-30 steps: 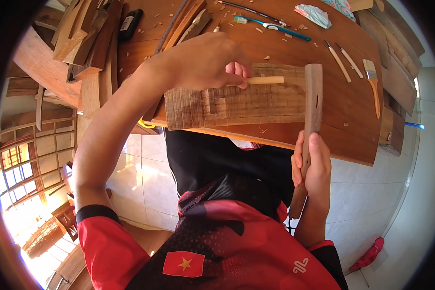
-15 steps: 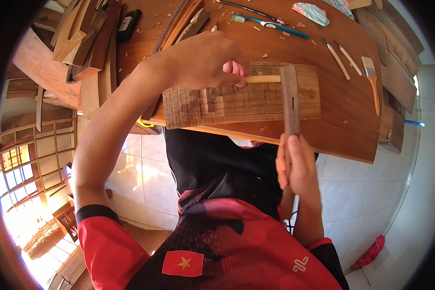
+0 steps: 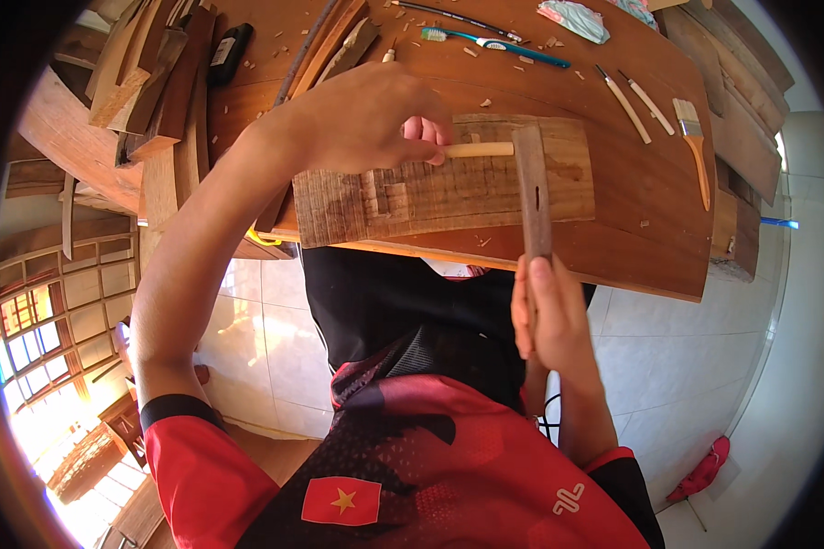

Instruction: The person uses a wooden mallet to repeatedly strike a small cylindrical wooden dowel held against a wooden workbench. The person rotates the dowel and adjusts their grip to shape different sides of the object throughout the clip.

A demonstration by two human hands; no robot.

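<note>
My left hand (image 3: 375, 119) is closed round a carving chisel (image 3: 481, 149), whose pale round handle sticks out to the right; its blade is hidden behind my fingers. In my right hand (image 3: 557, 311) is a flat, dark wooden bar (image 3: 533, 197) with a short slot in it, its far end against or right beside the butt of the chisel handle. Under both lies a rough brown wooden board (image 3: 485, 201) near the table's front edge. Shallow recesses are cut into its left part, next to my left wrist.
The wooden table (image 3: 632, 247) bears wood chips, a toothbrush (image 3: 494, 48), a pencil (image 3: 458, 20), a paintbrush (image 3: 693, 151) and two slim carving tools (image 3: 624, 105). Stacked timber (image 3: 142, 87) stands at the left, with more planks (image 3: 746, 128) at the right. A dark bottle (image 3: 231, 55) lies back left.
The whole view has shifted a little, so table and board sit slightly further left. Both hands keep their holds, and the bar still meets the chisel handle's end.
</note>
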